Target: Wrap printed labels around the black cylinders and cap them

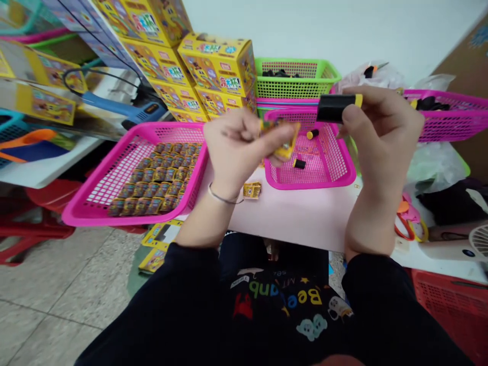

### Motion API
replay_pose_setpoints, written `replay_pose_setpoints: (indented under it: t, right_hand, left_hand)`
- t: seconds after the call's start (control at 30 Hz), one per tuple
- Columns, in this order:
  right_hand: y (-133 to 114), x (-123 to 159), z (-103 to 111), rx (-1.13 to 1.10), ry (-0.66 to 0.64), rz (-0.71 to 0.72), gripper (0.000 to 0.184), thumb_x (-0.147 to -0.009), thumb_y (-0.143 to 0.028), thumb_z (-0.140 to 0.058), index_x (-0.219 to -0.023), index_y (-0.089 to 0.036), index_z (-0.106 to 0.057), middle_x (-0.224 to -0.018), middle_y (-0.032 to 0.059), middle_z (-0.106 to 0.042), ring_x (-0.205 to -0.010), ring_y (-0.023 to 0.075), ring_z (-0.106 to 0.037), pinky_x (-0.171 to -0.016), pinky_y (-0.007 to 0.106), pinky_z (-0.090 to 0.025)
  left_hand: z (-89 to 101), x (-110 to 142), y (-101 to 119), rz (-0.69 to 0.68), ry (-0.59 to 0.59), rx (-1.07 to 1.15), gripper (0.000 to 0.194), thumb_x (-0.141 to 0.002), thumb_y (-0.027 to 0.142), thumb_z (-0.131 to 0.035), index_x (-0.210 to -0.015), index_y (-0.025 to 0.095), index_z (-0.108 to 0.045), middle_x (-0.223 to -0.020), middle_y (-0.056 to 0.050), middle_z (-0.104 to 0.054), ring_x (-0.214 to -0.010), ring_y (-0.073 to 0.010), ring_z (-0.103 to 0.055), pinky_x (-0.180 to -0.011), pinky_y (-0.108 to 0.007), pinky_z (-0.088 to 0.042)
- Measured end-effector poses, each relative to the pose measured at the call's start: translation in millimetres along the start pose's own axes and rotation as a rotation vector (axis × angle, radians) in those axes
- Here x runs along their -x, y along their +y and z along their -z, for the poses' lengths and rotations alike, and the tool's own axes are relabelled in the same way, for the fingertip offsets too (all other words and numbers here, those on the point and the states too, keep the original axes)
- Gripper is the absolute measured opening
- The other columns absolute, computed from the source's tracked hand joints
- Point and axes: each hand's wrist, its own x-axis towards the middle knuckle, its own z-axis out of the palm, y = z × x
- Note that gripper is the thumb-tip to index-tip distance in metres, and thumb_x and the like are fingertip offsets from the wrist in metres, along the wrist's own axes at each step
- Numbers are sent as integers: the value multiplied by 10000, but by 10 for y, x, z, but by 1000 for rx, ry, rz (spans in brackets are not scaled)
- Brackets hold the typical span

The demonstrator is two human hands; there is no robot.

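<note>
My left hand is closed on a small yellow printed piece, folded card or wrapper; the fingers cover part of it. In my right hand a black cylinder with a yellow rim lies sideways between thumb and fingers. The two pieces are apart. Below them, a pink basket holds two loose small black-and-yellow cylinders. A similar yellow printed piece lies on the table beneath my left hand. To the left, a larger pink basket contains rows of small printed cylinders.
Yellow printed boxes are stacked at the back left. Behind the pink basket stands a green basket with black pieces. Another pink basket and plastic bags sit at the right. A blue tool lies at the left; scissors lie right.
</note>
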Motion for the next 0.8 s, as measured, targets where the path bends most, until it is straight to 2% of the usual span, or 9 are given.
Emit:
replay_pose_setpoints:
  t: [0.07,0.13,0.17,0.23,0.33,0.47,0.57,0.67,0.8]
  right_hand:
    - [-10,40,-12,15,28,6,338,-935,-637,-786,-1150,-377,-803,-945,15,-717,-800,215,-678,-779,434,-630]
    - [-30,87,-34,32,32,4,368,-949,-715,-714,-1190,-444,-768,-1007,18,-740,-897,272,-736,-823,479,-661]
    - [-44,109,-51,38,29,-3,378,-963,-735,-673,-1217,-464,-747,-1045,18,-749,-960,293,-758,-844,493,-672]
    - [-78,147,-101,22,8,-2,389,-993,-736,-623,-1253,-463,-720,-1108,15,-758,-1052,305,-779,-876,505,-687]
    - [-126,176,-199,-67,-14,3,370,-994,-696,-675,-1207,-401,-736,-1121,8,-777,-1012,268,-800,-868,482,-701]
    - [-137,179,-312,-82,-40,-49,408,-948,-737,-720,-1146,-383,-763,-1009,2,-784,-861,226,-788,-752,435,-704]
    - [-104,177,-350,-100,-31,-24,366,-936,-701,-756,-1103,-378,-792,-926,-12,-772,-726,191,-735,-666,413,-681]
    - [-65,178,-339,-62,-81,-22,334,-929,-651,-774,-1115,-374,-799,-921,-2,-780,-711,200,-716,-703,444,-704]
    - [-28,195,-283,49,-108,23,291,-940,-600,-752,-1165,-419,-787,-1052,21,-807,-879,267,-771,-853,531,-727]
  left_hand:
    - [-139,-179,-158,69,42,64,655,-929,784,-689,-658,238,-449,-500,72,-622,-397,-72,-624,-323,-197,-309]
    - [-235,-256,-316,147,33,100,681,-984,867,-495,-702,248,-472,-481,77,-594,-346,-41,-515,-318,-229,-239]
    - [-270,-261,-390,181,22,114,686,-1002,872,-451,-713,251,-498,-474,76,-579,-337,-39,-479,-319,-249,-214]
    - [-326,-229,-521,216,8,130,706,-1002,881,-460,-670,260,-520,-430,76,-519,-320,-47,-412,-317,-287,-162]
    - [-396,-152,-658,246,-1,106,761,-949,934,-495,-575,272,-474,-393,63,-488,-350,-61,-348,-344,-308,-159]
    - [-452,-108,-645,303,70,92,861,-968,970,-266,-526,258,-462,-382,20,-460,-414,-74,-353,-405,-304,-189]
    - [-435,-106,-510,258,105,57,895,-926,982,-121,-543,240,-445,-410,20,-468,-396,-67,-391,-420,-310,-215]
    - [-385,-116,-377,141,162,-6,834,-986,918,-201,-572,233,-438,-435,41,-491,-390,-57,-427,-429,-315,-252]
    - [-332,-138,-235,20,258,-36,740,-1075,754,-465,-552,232,-503,-437,54,-507,-400,-58,-465,-432,-307,-312]
